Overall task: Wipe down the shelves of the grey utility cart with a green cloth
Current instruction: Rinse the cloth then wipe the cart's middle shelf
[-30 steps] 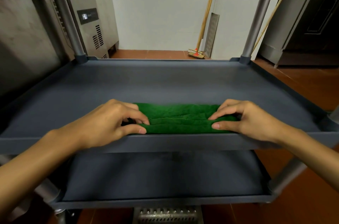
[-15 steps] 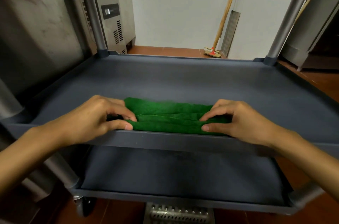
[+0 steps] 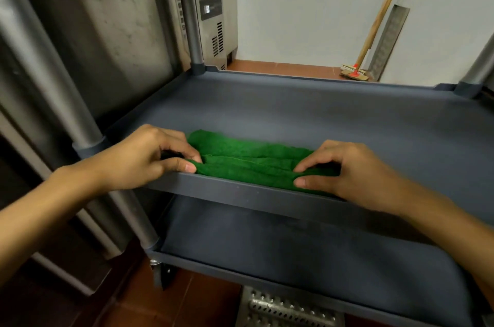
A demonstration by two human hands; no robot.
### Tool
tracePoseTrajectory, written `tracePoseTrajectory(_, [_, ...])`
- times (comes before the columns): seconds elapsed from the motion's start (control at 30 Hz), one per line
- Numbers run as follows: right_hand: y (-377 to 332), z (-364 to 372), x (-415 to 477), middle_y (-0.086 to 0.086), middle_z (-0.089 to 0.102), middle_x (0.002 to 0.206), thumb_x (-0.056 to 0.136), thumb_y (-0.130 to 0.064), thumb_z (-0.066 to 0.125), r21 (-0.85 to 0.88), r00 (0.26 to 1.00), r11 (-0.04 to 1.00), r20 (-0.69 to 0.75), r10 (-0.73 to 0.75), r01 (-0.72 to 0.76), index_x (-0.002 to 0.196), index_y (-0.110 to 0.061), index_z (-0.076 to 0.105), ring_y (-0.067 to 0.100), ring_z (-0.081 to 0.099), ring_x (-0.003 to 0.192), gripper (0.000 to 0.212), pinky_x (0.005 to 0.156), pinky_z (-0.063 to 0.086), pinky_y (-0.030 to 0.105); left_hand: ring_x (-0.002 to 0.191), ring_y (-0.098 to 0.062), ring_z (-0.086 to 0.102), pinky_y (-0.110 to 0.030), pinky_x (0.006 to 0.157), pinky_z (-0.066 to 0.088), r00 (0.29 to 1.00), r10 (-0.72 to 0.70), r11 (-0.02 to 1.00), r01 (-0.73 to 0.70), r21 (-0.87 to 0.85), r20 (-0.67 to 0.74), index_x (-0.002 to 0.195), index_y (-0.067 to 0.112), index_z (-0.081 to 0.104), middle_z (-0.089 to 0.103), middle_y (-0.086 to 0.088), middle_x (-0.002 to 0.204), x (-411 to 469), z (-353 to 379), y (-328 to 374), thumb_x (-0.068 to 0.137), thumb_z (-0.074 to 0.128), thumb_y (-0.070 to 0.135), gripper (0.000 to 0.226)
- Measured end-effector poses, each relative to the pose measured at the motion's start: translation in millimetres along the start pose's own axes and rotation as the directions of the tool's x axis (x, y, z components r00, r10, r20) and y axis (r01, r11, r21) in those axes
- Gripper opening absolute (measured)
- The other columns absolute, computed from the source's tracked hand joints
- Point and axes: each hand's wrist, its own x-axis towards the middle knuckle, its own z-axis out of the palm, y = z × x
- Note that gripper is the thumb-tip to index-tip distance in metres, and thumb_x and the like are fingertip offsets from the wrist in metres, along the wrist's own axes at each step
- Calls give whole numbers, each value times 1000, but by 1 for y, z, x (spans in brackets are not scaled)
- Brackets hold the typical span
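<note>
Fingers of the left hand and the right hand still pinch the two ends of the green cloth. It lies bunched at the front edge of the middle shelf, now nearer the left front corner. Wiping here looks only just begun.

Forearms outstretched, left hand and right hand pinch the green cloth with curled fingers.

Single head-worn wide-angle view, low and close in front of the cart's middle shelf, facing forward and slightly down across it, left hand and right hand at its near rim, lower shelf beneath, white wall beyond its far rim
</note>
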Motion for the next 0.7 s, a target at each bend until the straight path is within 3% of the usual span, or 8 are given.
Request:
tracePoseTrajectory(0.13, [-10, 12, 16, -12, 66, 88, 65, -67, 64, -15, 1000, 1000, 6, -26, 27, 93, -41, 75, 2, 63, 82, 40, 74, 51, 24, 88, -5, 69, -35, 80, 53, 1000, -23, 999, 23, 40, -3, 98, 14, 78, 70, 7, 89, -11, -9, -8, 81, 70, 25, 22])
tracePoseTrajectory(0.27, [-20, 20, 30, -12, 67, 89, 63, -67, 64, -27, 999, 999, 31, -45, 46, 93, -40, 75, -2, 61, 85, 42, 71, 44, 10, 87, -9, 69, -35, 80, 52, 999, -46, 996, 47, 78, -18, 98, 11, 78, 71, 1, 88, -20, -17, -14, 82, 68, 24, 24])
tracePoseTrajectory(0.5, [-37, 32, 47, -7, 67, 89, 71, -48, 78, -53, 997, 997, 54, -59, 62, 92, -35, 75, 3, 62, 85, 25, 75, 45, 16, 91, -10, 69, -30, 84, 52, 993, -103, 990, 108, 89, -58, 98, 9, 78, 71, 1, 91, -34, -24, -25, 82, 67, 25, 25])
tracePoseTrajectory(0.7, [-49, 44, 65, -8, 62, 88, 76, -47, 76, -110, 992, 990, 98, -75, 85, 96, -33, 73, 2, 58, 84, 25, 70, 36, 5, 90, -8, 69, -26, 82, 52, 990, -125, 982, 134, 132, -70, 99, 11, 78, 70, 4, 91, -47, -33, -37, 83, 66, 25, 24])
